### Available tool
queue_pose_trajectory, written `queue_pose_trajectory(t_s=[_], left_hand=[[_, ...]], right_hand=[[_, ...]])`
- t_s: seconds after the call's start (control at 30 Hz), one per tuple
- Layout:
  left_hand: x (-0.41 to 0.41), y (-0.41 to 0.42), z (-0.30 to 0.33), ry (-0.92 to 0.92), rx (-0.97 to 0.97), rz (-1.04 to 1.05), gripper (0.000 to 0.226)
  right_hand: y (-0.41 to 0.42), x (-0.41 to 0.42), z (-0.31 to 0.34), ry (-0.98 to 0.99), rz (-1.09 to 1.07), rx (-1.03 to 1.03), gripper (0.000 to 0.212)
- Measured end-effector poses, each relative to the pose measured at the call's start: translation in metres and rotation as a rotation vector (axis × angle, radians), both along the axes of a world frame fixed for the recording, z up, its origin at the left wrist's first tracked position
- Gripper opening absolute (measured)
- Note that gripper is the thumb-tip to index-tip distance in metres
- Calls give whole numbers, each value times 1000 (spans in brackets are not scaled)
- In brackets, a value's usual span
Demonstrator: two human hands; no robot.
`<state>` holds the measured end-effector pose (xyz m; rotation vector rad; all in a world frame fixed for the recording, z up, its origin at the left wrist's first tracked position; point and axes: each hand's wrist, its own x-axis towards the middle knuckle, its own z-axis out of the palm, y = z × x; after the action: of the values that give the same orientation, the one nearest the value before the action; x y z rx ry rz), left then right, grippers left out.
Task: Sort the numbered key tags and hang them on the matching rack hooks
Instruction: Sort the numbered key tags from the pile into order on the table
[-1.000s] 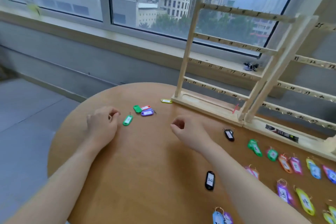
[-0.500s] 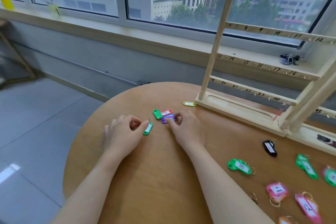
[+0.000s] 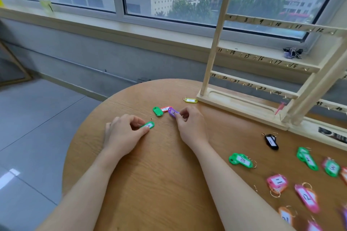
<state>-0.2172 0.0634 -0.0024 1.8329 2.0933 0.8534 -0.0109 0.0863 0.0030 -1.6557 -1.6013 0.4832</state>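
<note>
Forearms reach across a round tabletop (image 3: 150,184) toward a small cluster of key tags at its far side. Left hand (image 3: 122,135), which a second ago lay closed and empty short of the tags, now pinches a green tag (image 3: 148,125) between thumb and forefinger, the tag flat on the wood. Right hand (image 3: 190,127), half a second ago just arriving at the cluster, now has its grip closed on a purple tag (image 3: 172,112), fingertips curled round its near end. Just beyond lie a second green tag (image 3: 157,111) and a red tag (image 3: 166,108), touching one another, with a yellow tag (image 3: 190,100) farther on beside the rack's base. To the right, already laid out, sit numbered tags in black, green and pink. Behind them stands the wooden rack (image 3: 244,84), its numbered hooks bare where visible. Both hands having taken hold, sorting of this last cluster looks under way; no hanging has begun.
</note>
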Motion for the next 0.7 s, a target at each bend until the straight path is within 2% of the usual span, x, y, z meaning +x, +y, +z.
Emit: queue_pose_trajectory(t_s=[0.3,0.43,0.7], left_hand=[[-1,-5,3,-106,23,-103,10],[-1,-8,3,-89,-28,-135,21],[29,-43,17,-123,-25,-193,20]], right_hand=[[-37,38,27,196,67,-214,13],[-70,65,44,258,72,-268,13],[-121,91,54,229,171,-412,7]])
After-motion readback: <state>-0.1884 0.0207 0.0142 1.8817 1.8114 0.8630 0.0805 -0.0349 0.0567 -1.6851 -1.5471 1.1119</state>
